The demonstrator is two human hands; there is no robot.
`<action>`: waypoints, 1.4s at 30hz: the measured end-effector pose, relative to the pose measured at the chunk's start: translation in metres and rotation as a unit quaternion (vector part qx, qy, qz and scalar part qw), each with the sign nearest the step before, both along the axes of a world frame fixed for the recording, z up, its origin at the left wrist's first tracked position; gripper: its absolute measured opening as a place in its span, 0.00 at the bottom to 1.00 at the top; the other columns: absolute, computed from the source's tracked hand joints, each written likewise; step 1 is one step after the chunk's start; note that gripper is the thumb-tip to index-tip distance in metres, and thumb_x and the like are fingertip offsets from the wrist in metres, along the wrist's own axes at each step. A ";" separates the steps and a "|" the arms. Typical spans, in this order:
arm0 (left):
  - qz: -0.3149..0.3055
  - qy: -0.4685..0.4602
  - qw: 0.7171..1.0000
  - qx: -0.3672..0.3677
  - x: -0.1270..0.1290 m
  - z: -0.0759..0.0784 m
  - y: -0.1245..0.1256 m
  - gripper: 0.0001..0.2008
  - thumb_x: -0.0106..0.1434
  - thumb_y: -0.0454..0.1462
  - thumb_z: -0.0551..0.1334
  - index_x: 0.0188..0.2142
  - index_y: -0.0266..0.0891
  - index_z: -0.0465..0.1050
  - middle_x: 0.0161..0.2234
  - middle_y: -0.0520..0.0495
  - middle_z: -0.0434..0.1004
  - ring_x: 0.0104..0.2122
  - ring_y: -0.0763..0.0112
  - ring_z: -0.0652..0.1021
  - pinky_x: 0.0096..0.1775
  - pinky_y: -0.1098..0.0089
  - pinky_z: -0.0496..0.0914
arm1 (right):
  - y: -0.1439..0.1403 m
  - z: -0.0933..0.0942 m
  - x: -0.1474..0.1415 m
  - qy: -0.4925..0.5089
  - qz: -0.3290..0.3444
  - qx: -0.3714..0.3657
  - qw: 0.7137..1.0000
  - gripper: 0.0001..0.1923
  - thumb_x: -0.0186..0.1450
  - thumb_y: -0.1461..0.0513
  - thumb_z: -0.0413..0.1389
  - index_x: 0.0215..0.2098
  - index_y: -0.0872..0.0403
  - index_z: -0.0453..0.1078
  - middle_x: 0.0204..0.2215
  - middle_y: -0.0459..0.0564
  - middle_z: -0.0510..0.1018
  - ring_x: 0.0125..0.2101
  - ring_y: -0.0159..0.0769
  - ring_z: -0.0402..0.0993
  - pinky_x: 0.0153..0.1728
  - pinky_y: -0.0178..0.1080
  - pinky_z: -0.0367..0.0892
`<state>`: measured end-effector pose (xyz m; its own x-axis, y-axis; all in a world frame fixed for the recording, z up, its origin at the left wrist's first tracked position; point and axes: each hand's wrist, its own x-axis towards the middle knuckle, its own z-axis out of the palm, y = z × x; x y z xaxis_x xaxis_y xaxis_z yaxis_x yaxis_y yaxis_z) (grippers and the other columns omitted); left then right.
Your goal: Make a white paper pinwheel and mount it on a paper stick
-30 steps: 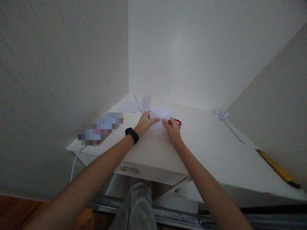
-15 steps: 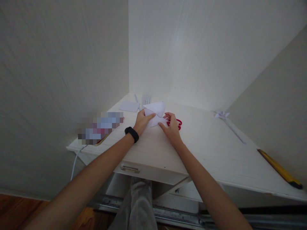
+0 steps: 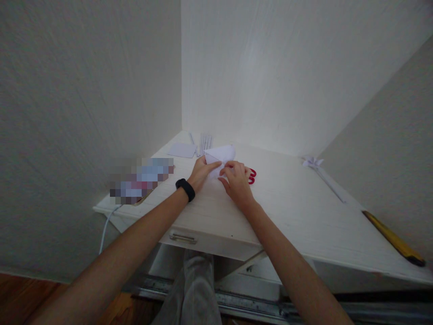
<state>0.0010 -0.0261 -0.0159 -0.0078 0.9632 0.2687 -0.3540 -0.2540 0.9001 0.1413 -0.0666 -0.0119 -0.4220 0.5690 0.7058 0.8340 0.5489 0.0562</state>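
A folded sheet of white paper [image 3: 221, 153] lies in front of me, with a flap bent over toward its middle. My left hand [image 3: 202, 169] grips its left side, thumb pressed on top near the centre. From the right, my right hand [image 3: 236, 178] bends its fingers and thumb around the lower right part of the paper; the part between the fingertips is mostly hidden. Red-handled scissors [image 3: 252, 176] lie just beyond the right hand, only the handle loops showing.
Paper squares [image 3: 182, 150] and thin paper strips [image 3: 205, 143] lie at the back left. A paper pinwheel on a stick [image 3: 326, 180] rests at the right. A yellow and black cutter [image 3: 394, 237] lies by the right wall. A blurred-out item [image 3: 142, 180] with a white cable [image 3: 106, 230] is at the left.
My right hand has moved left and its fingers have curled in over the paper's lower right part. The left hand stays nearly in place.
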 end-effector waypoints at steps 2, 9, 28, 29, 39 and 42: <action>0.003 0.000 1.000 0.000 0.000 0.001 0.000 0.18 0.46 0.35 0.68 0.38 0.31 0.73 0.35 0.44 0.78 0.31 0.70 0.75 0.36 0.69 0.68 | 0.000 0.001 0.001 0.013 0.005 -0.002 1.000 0.04 0.63 0.60 0.56 0.35 0.52 0.69 0.42 0.53 0.72 0.43 0.42 0.64 0.43 0.44 0.51; -0.001 0.031 1.000 0.004 0.001 0.004 -0.004 0.16 0.44 0.36 0.70 0.34 0.33 0.73 0.32 0.48 0.77 0.30 0.72 0.74 0.35 0.71 0.67 | 0.004 0.000 0.007 0.089 0.004 0.027 0.996 0.08 0.65 0.58 0.53 0.33 0.52 0.71 0.38 0.50 0.71 0.40 0.38 0.64 0.42 0.42 0.50; -0.007 0.048 0.999 0.005 0.001 0.004 -0.006 0.17 0.44 0.36 0.70 0.36 0.34 0.73 0.36 0.45 0.78 0.34 0.69 0.76 0.39 0.67 0.69 | 0.011 -0.004 0.009 0.162 -0.036 -0.005 0.986 0.10 0.64 0.57 0.54 0.28 0.53 0.71 0.32 0.49 0.69 0.38 0.39 0.63 0.41 0.44 0.50; -0.007 0.050 0.999 0.006 0.001 0.004 -0.005 0.17 0.44 0.36 0.70 0.36 0.34 0.73 0.36 0.45 0.78 0.33 0.69 0.76 0.39 0.67 0.69 | 0.011 -0.004 0.009 0.160 -0.038 -0.006 0.986 0.10 0.64 0.57 0.54 0.28 0.53 0.71 0.32 0.49 0.69 0.38 0.39 0.64 0.41 0.44 0.50; -0.005 0.058 0.998 0.008 0.001 0.004 -0.005 0.17 0.45 0.37 0.70 0.35 0.34 0.73 0.34 0.47 0.78 0.32 0.71 0.75 0.37 0.69 0.68 | 0.013 -0.005 0.009 0.163 -0.037 -0.011 0.986 0.10 0.63 0.58 0.54 0.27 0.53 0.71 0.32 0.49 0.69 0.38 0.39 0.64 0.40 0.44 0.50; -0.004 0.064 0.998 0.007 0.000 0.003 -0.004 0.16 0.45 0.37 0.70 0.34 0.34 0.73 0.34 0.47 0.78 0.31 0.71 0.75 0.37 0.69 0.67 | 0.013 -0.005 0.009 0.161 -0.041 -0.014 0.986 0.10 0.63 0.58 0.55 0.27 0.53 0.71 0.32 0.49 0.69 0.38 0.39 0.64 0.40 0.44 0.50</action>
